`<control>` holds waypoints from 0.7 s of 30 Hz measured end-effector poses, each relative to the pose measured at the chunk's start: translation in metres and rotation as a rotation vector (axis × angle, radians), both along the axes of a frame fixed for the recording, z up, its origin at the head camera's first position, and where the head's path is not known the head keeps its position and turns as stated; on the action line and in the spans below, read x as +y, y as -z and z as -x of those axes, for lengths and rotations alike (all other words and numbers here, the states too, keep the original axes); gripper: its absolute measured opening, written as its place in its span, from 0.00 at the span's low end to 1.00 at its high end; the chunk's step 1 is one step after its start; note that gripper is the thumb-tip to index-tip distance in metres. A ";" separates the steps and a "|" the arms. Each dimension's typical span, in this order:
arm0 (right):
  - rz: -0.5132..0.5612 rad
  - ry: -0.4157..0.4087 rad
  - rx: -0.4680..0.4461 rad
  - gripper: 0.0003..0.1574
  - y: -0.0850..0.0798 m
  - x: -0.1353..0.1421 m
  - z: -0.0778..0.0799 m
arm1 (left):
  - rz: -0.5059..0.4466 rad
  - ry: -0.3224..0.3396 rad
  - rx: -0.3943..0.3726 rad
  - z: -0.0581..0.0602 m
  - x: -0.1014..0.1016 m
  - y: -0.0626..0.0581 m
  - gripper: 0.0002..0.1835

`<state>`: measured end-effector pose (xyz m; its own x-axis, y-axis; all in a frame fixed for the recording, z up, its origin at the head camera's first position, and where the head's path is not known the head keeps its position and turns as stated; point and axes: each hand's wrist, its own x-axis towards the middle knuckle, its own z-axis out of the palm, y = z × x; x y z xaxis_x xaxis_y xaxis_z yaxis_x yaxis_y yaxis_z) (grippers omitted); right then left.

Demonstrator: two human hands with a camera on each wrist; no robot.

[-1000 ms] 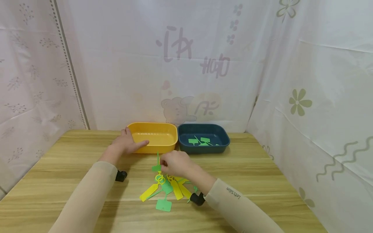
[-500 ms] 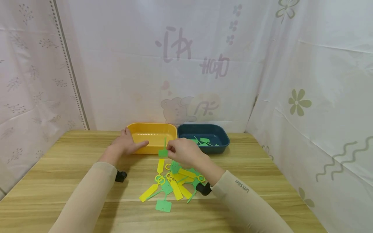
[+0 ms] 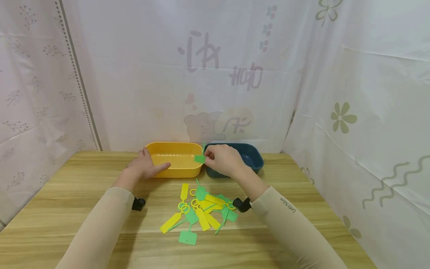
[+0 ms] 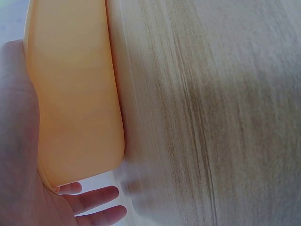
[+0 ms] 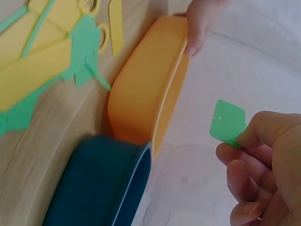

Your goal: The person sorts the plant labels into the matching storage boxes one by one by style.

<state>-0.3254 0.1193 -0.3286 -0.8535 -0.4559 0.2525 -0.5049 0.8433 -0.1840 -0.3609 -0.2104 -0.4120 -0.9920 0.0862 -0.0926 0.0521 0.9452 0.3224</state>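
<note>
My right hand (image 3: 223,160) pinches a green plastic tag (image 5: 228,121) between thumb and forefinger. Held over the front of the dark blue bin (image 3: 249,153), the tag has its flat square panel to the left, overlapping the yellow bin's right end, and its thin tail pointing up. At the yellow bin's (image 3: 178,173) left end rests my left hand (image 3: 142,167), thumb stretched along the front rim. The left wrist view shows its fingers (image 4: 96,200) extended past the bin's corner. My right hand hides part of the blue bin and its contents.
On the wooden table (image 3: 84,209) before the bins lies a loose heap of yellow tags (image 3: 171,223) with rings and green tags (image 3: 188,237). The two bins stand side by side against a printed curtain (image 3: 215,74). Black wrist mounts (image 3: 242,204) sit below both wrists.
My right hand has carried the green tag up and to the right, from above the heap to the blue bin. The left hand has stayed at the yellow bin.
</note>
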 end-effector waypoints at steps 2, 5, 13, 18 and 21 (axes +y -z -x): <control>0.003 0.025 -0.009 0.10 -0.001 0.005 0.004 | 0.000 0.001 0.000 0.000 0.000 0.000 0.79; 0.010 0.065 -0.027 0.11 -0.002 0.013 0.011 | -0.005 -0.002 -0.002 0.000 0.000 0.000 0.79; 0.007 0.155 -0.049 0.15 -0.002 0.037 0.026 | -0.005 -0.012 -0.010 0.003 -0.001 0.003 0.80; 0.015 0.176 -0.067 0.15 0.002 0.054 0.036 | -0.003 -0.010 -0.015 0.006 -0.001 0.005 0.81; 0.023 0.197 -0.083 0.16 0.008 0.065 0.043 | -0.004 -0.007 -0.016 0.005 -0.001 0.003 0.82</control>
<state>-0.3686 0.1842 -0.3362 -0.9437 -0.2733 0.1862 -0.3133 0.9192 -0.2387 -0.3663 -0.2118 -0.4155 -0.9909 0.0797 -0.1085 0.0402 0.9443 0.3266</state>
